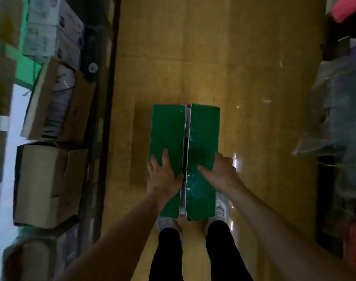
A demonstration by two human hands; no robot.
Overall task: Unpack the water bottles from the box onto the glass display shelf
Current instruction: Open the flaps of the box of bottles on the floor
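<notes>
One green box (201, 201) stands on the yellow tiled floor (250, 61), right in front of the person's two white shoes, the left shoe (166, 223) and the right shoe (221, 208) both partly tucked under its near end. Its two top flaps are folded down and nearly meet, leaving one narrow dark gap along the middle; whatever it holds is hidden beneath them. The left hand (163, 176) lies flat on the left flap (167, 128), fingers straight and spread apart, the thumb reaching to the edge at the gap. The right hand (221, 171) sits on the right flap (204, 126) at its outer edge: the thumb lies stretched across the green top toward the gap, while the fingers bend down over the box's right side, gripping that edge. Both bare forearms come in from the bottom of the view, above two legs in black trousers (169, 254). To the left, along a dark-framed shelf unit, sit two brown cardboard boxes: the farther cardboard box (81, 110) is open with white items inside, and the nearer cardboard box (43, 185) has crumpled, closed flaps. Beyond them are stacked white printed cartons (51, 23), too blurred to count. On the right are blurred plastic-wrapped goods (339, 110).
</notes>
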